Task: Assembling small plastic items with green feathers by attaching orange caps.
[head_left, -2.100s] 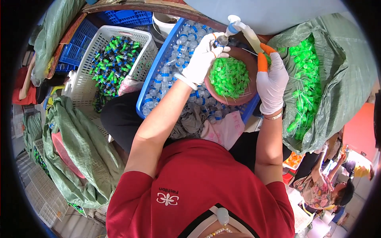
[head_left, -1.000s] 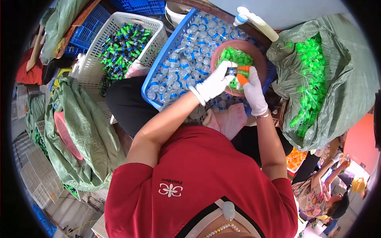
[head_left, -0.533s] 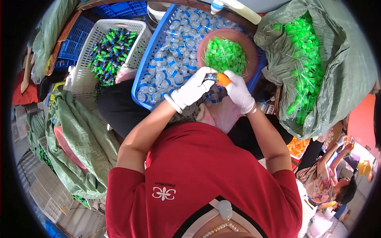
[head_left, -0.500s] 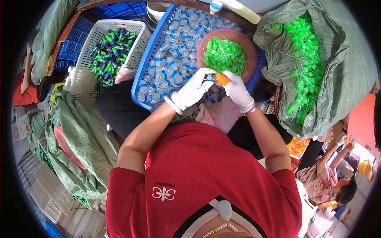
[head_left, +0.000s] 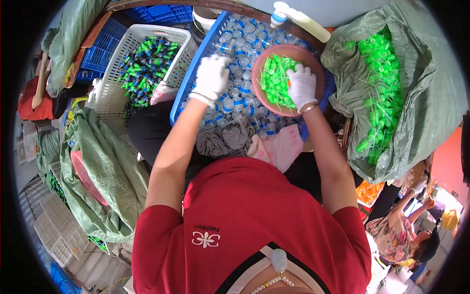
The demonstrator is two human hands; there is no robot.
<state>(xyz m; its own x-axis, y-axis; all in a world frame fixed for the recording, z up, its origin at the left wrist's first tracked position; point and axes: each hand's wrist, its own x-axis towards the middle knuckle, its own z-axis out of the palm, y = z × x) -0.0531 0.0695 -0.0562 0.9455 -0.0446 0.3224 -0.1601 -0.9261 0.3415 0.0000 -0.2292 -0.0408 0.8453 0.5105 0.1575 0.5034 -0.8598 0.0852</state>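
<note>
My left hand (head_left: 212,78), in a white glove, hovers over the left side of a blue crate (head_left: 177,109). Its fingers are curled in; whatever they hold is hidden. Small clear bottles (head_left: 239,90) with blue bands fill the crate. Resting on them at the right is a pink bowl (head_left: 316,66) of bright green caps (head_left: 275,81) with thin pale stems. My right hand (head_left: 302,88), also gloved, reaches into this bowl with fingers bent among the caps. A bit of a small orange piece (head_left: 289,83) shows at its thumb side; its kind is unclear.
Left of the crate, a white basket (head_left: 185,40) holds green-and-dark small pieces (head_left: 144,68). A green woven sack (head_left: 426,83) with more green caps (head_left: 379,93) lies open at right. Crumpled grey cloth (head_left: 226,137) covers my lap. Another person (head_left: 396,230) works at lower right.
My hands have parted: the left moved left, away from the small dark-banded bottle seen between them, and the right went up into the bowl. That bottle no longer shows.
</note>
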